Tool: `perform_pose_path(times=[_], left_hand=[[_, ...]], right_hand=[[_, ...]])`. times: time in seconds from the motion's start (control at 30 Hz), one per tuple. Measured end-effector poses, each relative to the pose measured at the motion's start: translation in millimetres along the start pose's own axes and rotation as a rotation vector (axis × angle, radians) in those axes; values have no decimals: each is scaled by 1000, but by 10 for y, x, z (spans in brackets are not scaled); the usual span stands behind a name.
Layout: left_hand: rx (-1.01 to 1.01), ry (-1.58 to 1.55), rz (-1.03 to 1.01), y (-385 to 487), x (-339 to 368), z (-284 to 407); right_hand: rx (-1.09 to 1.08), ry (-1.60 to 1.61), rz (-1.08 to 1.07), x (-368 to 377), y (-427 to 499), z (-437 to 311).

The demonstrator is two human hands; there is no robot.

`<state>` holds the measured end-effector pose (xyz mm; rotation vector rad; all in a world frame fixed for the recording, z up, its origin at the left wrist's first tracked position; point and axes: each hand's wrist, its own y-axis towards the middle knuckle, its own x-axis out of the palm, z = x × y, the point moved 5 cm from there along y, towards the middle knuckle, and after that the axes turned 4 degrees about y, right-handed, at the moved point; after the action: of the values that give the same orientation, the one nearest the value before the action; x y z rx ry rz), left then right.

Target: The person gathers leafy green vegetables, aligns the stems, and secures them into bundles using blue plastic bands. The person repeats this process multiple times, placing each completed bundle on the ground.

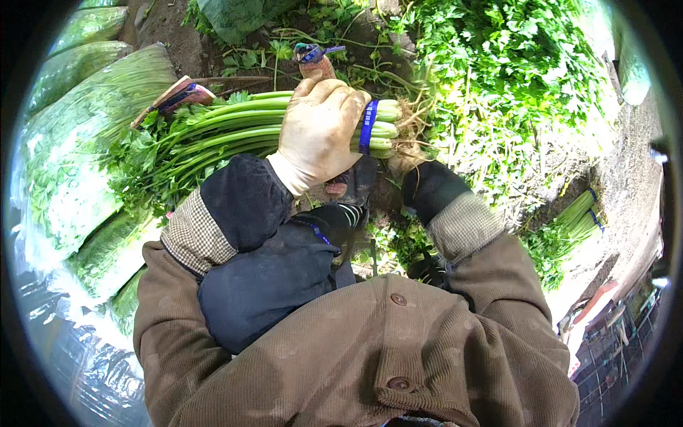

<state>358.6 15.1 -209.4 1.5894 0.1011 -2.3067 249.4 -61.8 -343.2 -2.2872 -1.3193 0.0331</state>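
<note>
My left hand (pixel 323 131), in a soiled pale glove, is closed over the stalks of a celery bunch (pixel 235 125). The bunch lies crosswise, leaves to the left and roots to the right. Around the stalks near the root end runs a blue tape band (pixel 368 126), which bears writing. Just below the roots is my right hand (pixel 406 160), blurred and largely hidden by them and by the dark cuff. Whether its fingers hold the roots cannot be made out.
Clear plastic bags of greens (pixel 74 155) lie along the left. Loose leafy celery (pixel 496 80) is heaped at upper right. Another celery bunch (pixel 573 224) with two blue bands lies at right. Blue-wrapped pinkish objects (pixel 184 96) stick out beside the held bunch. Soil (pixel 176 26) shows at the top.
</note>
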Motion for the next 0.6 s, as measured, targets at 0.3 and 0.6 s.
perform_pose_path(times=[0.3, 0.6], left_hand=[[37, 157, 19, -13, 74, -10], [12, 121, 10, -22, 74, -13]], right_hand=[[692, 494, -526, 376, -907, -1061], [-875, -698, -380, 104, 726, -1610]])
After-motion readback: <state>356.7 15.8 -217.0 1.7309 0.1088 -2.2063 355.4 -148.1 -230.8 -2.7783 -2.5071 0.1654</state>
